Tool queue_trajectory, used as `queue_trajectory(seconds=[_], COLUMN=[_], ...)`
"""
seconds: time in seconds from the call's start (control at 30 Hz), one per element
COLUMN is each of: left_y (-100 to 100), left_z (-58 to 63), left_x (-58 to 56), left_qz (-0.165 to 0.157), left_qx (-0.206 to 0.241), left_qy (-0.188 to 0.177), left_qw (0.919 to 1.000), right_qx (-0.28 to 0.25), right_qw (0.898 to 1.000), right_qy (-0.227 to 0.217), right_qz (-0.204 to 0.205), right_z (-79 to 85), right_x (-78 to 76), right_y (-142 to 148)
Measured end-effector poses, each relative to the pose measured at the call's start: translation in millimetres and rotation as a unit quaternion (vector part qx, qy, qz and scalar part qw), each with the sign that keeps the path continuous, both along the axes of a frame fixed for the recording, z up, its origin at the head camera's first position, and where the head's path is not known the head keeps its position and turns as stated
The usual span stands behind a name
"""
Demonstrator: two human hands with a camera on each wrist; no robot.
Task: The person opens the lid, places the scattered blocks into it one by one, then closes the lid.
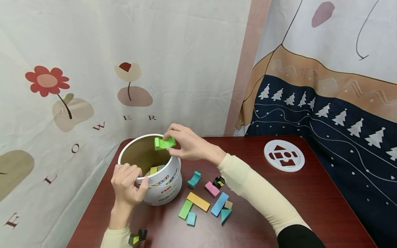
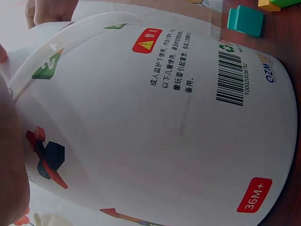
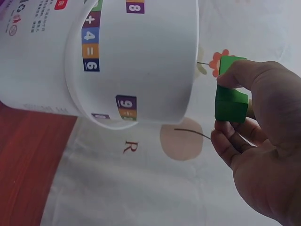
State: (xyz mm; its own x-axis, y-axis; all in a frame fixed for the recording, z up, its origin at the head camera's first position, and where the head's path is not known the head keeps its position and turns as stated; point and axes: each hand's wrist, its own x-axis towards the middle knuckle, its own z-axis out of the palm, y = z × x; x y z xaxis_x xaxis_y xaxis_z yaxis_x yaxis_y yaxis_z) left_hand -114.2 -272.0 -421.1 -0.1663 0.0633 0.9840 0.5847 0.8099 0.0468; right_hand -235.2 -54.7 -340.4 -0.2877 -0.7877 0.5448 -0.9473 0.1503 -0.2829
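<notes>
A white bucket (image 1: 164, 194) with printed labels stands on the table, leaning slightly toward me. My left hand (image 1: 128, 184) grips its near rim, fingers over the edge and thumb outside. Between thumb and fingers, my right hand (image 1: 189, 143) pinches a green arch block (image 1: 164, 143) above the bucket's right rim. In the right wrist view the same green block (image 3: 230, 101) shows its notch, just beyond the bucket's mouth. Inside the bucket lie some blocks, among them a yellow one (image 1: 153, 170); the rest are partly hidden by the wall.
Right of the bucket lie loose blocks: a teal arch (image 1: 194, 179), a pink block (image 1: 212, 189), an orange plank (image 1: 198, 202), a green one (image 1: 185, 209), a blue one (image 1: 219, 204) and a teal triangle (image 1: 226, 216). A white shape-cutout lid (image 1: 297, 162) rests at the table's far right.
</notes>
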Motion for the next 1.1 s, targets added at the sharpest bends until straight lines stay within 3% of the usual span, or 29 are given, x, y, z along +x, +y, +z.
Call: queue_trajectory(seconds=[0.53, 1.1], left_y=[-1.1, -1.2], left_z=[0.0, -0.3], left_x=[-0.5, -0.5], left_qz=[0.000, 0.000], left_qx=[-0.002, -0.004], left_qy=[0.001, 0.004], left_qw=[1.0000, 1.0000], right_qx=[0.093, 0.151], right_qw=[0.995, 0.988], right_qy=[0.001, -0.012], right_qz=[-0.031, -0.032], right_z=[-2.7, -7.2], right_x=[9.4, 12.5], right_y=[-42.2, -44.1])
